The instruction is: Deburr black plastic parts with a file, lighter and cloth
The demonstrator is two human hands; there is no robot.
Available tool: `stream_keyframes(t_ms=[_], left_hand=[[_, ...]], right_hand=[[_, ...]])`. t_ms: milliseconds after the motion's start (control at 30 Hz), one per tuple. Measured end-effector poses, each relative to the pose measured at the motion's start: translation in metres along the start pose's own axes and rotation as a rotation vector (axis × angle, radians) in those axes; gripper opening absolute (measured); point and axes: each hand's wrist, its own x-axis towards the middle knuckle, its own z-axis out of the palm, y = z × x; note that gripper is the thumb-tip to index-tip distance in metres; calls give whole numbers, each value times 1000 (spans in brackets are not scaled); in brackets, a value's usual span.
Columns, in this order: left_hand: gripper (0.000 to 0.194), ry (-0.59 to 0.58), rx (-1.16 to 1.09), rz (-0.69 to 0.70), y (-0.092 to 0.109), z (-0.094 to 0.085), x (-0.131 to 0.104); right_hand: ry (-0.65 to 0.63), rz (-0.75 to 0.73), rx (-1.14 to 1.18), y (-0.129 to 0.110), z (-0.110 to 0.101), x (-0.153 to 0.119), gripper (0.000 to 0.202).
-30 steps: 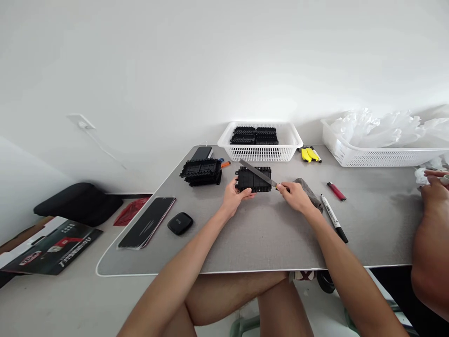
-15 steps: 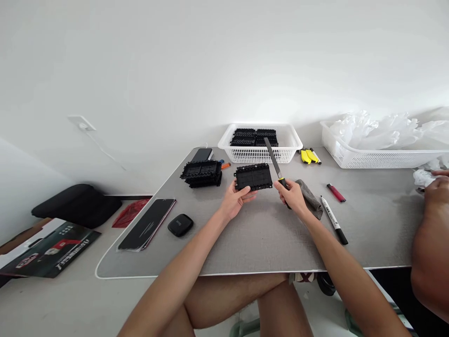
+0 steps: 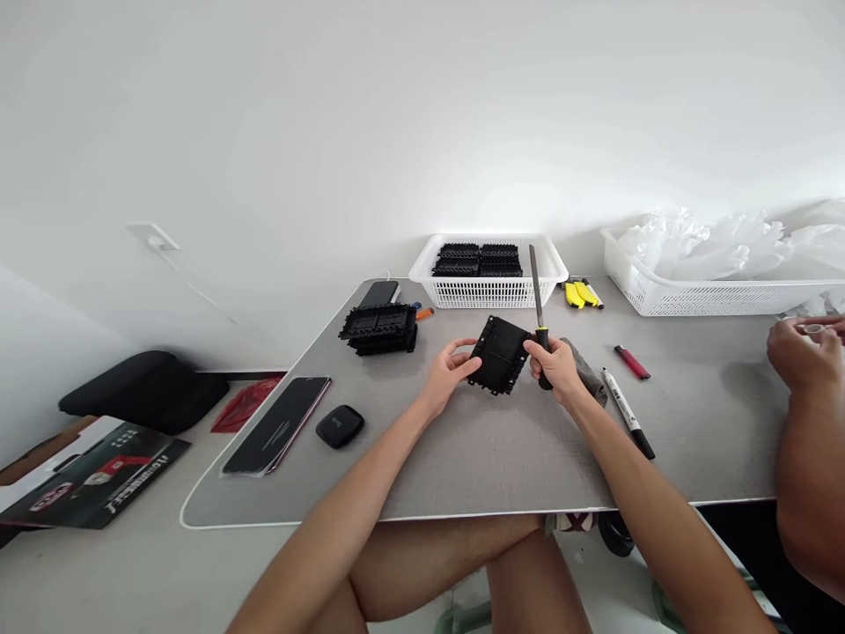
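Note:
A black plastic panel with notched edges is tilted above the table, between my two hands. My left hand grips its left edge, thumb on the face. In my right hand is a flat file, its black and yellow handle in the palm and its blade pointing up. The right thumb also touches the panel's right edge. Behind my right wrist lies a grey cloth. More black panels are stacked to the left, and others sit in a white basket.
On the table are a phone, a small black case, a marker, a red object and yellow-handled tools. Another basket holds plastic bags. At right, a co-worker's hands are busy with a small item.
The panel has turned and moved right, toward my right hand, whose thumb now meets its edge. The file has swung more upright. The co-worker's hands have shifted left.

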Motion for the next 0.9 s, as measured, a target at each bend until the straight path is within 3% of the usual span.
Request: stream_keyframes(t_ms=[267, 500, 633, 800, 900], left_hand=[[60, -71, 157, 91, 3, 10, -8], [58, 74, 222, 127, -1, 5, -3], [59, 155, 228, 151, -2, 2, -1], [55, 169, 232, 167, -1, 3, -2], [56, 169, 238, 179, -1, 5, -2]], right_hand=[[-20, -124, -96, 1, 5, -3, 34], [51, -240, -351, -11, 5, -10, 39], [-56, -257, -405, -12, 7, -16, 45], [-261, -200, -585, -8, 15, -24, 45], [-294, -207, -668, -7, 18, -25, 44]])
